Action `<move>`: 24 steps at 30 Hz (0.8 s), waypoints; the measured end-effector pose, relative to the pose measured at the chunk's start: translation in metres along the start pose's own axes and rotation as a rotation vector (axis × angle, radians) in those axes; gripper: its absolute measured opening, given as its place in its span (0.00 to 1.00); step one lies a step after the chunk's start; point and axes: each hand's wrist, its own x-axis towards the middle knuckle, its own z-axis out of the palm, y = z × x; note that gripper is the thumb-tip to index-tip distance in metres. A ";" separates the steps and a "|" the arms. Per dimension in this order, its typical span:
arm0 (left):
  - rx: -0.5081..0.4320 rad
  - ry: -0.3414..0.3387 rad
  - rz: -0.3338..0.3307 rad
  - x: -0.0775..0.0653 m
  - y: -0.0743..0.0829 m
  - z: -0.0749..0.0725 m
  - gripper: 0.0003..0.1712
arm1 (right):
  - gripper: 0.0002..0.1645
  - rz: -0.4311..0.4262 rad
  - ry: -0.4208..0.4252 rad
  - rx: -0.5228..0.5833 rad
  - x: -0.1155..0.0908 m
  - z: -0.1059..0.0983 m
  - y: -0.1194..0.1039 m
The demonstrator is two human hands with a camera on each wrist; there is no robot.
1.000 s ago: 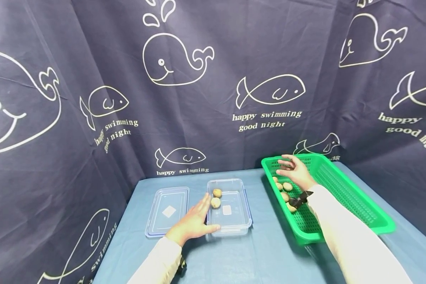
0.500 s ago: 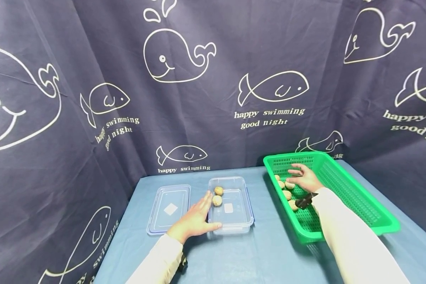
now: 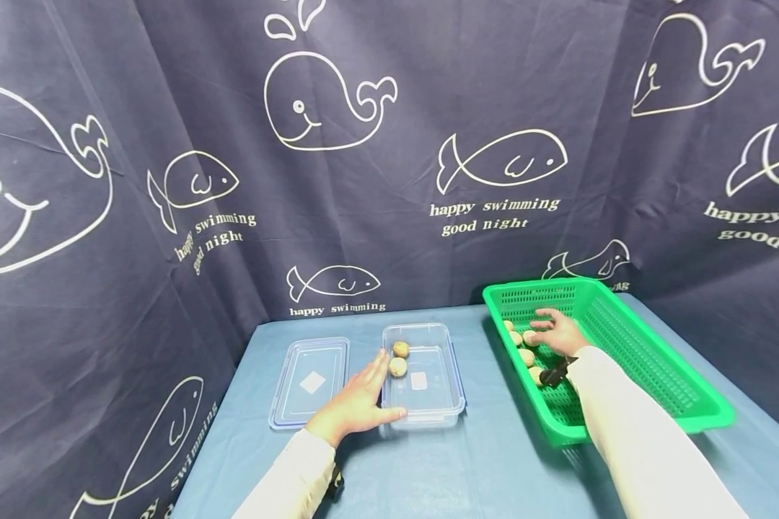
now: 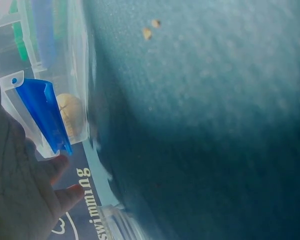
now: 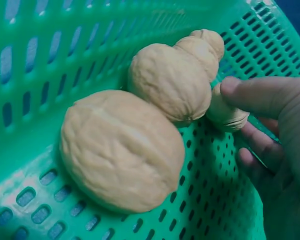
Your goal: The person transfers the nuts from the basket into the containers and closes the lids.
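Note:
My right hand [image 3: 561,334] reaches into the green basket [image 3: 656,360]. In the right wrist view its thumb and fingers pinch a walnut [image 5: 224,112], low in the basket. Several other walnuts [image 5: 122,152] lie along the basket's left wall. My left hand [image 3: 357,407] rests with extended fingers against the left side of a clear plastic box [image 3: 431,398], the thumb near its front corner. Two walnuts [image 3: 398,367] sit inside that box by its left wall. The left wrist view shows the box's blue clip [image 4: 45,110] beside the fingers.
A clear lid [image 3: 292,389] with a blue edge lies left of the box. Two small crumbs [image 4: 147,33] are on the blue tablecloth [image 3: 487,461]. A dark curtain [image 3: 363,216] with whale and fish drawings hangs behind and at both sides.
My right hand has lowered into the basket, from above the walnuts down to one of them, and its thumb and fingers have come together on it. My left hand keeps its place at the box.

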 end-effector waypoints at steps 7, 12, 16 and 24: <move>0.008 0.009 0.007 0.001 -0.001 0.001 0.63 | 0.43 0.048 0.015 -0.078 0.000 0.002 -0.003; 0.009 0.014 0.013 0.001 -0.001 0.003 0.63 | 0.42 0.047 0.016 -0.094 0.002 -0.003 0.000; -0.005 0.015 0.011 0.001 0.000 0.003 0.64 | 0.42 0.035 0.039 -0.099 0.003 -0.008 -0.004; 0.005 0.010 0.016 0.000 0.000 0.001 0.64 | 0.40 -0.007 0.072 -0.065 0.005 -0.008 -0.028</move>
